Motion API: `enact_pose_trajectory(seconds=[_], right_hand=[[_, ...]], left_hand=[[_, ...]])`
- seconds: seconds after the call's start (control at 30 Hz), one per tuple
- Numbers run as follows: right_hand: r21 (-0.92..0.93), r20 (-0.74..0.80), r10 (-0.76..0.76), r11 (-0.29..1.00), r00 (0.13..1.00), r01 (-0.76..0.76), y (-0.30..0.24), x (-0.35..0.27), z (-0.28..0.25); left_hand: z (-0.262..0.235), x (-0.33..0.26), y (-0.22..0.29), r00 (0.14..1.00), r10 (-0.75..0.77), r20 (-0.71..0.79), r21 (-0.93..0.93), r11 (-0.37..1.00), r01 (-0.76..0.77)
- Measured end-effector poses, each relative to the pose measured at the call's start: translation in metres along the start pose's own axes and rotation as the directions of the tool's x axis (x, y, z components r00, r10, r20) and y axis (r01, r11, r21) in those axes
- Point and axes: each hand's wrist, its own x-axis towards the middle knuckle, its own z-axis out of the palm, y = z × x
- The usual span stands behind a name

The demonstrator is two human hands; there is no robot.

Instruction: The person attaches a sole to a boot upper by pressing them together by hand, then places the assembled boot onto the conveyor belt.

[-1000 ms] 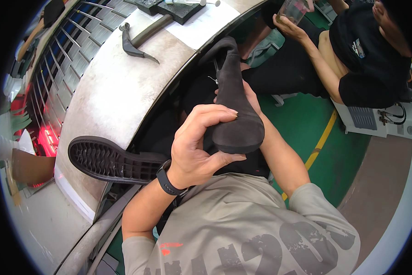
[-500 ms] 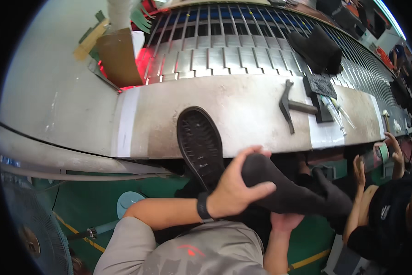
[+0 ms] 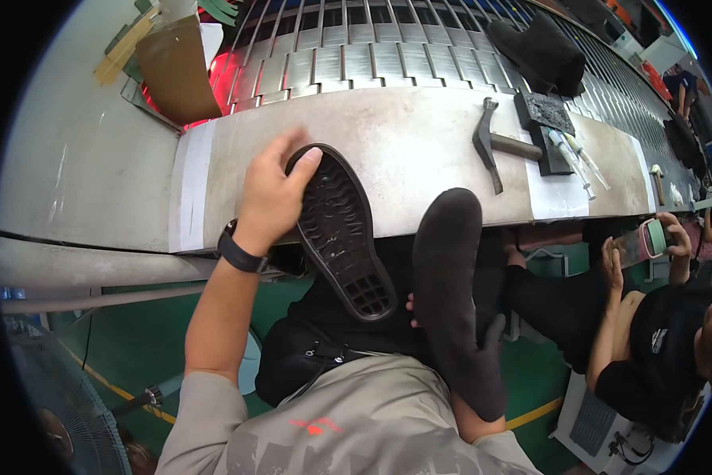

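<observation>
While the left hand (image 3: 270,190) is clamped on the sole (image 3: 337,226), the right hand (image 3: 413,309), mostly hidden behind the boot (image 3: 448,265), grips it.

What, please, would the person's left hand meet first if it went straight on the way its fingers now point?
Past the black sole it touches, the left hand would probably cross the pale worktop and meet the metal slats first, though its height is unclear and it might brush the worktop sooner.
</observation>
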Motion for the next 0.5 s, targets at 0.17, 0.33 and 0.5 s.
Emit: enact_pose_trajectory(seconds=[0.17, 0.33, 0.5], right_hand=[[-0.038, 0.009, 0.114, 0.993, 0.993, -0.113, -0.009, 0.005, 0.009], [-0.441, 0.339, -0.236, 0.815, 0.911, 0.375, -0.002, -0.012, 0.017], [-0.251, 0.483, 0.241, 0.959, 0.842, -0.13, -0.008, 0.028, -0.054]], left_hand=[[0.007, -0.023, -0.005, 0.959, -0.133, 0.252, -0.577, 0.775, 0.259], [0.034, -0.033, 0.013, 0.901, 0.069, 0.427, -0.892, 0.194, 0.408], [0.037, -0.026, -0.007, 0.899, 0.174, 0.401, -0.898, 0.266, 0.349]])
